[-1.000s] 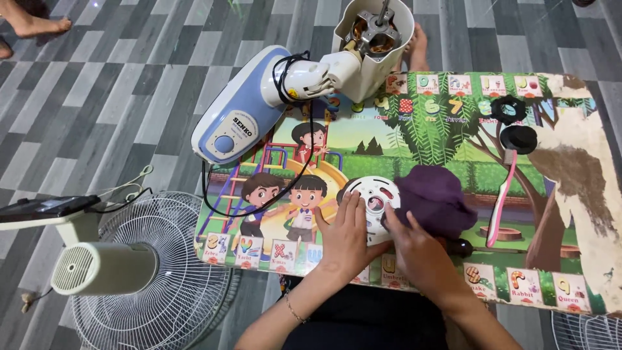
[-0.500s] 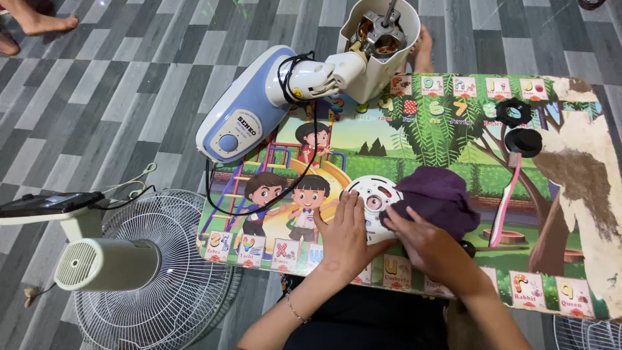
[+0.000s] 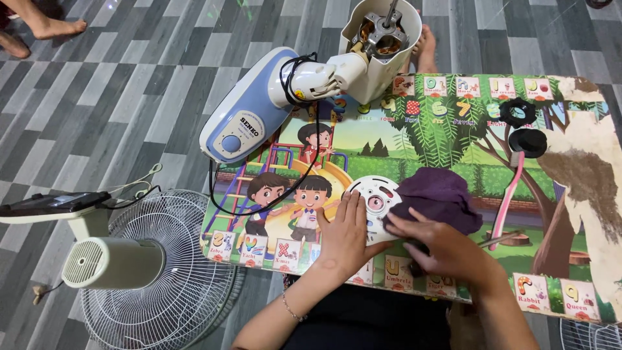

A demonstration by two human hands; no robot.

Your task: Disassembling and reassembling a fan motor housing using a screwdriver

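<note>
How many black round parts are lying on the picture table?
2: a black ring near the table's far right edge, and a black cap just below it, above the pink toothbrush. Others may hide under the purple cloth.

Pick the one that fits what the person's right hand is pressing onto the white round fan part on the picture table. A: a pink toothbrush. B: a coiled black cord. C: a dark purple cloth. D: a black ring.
C: the right hand presses the dark purple cloth against the white round fan part, which the left hand steadies.
</note>
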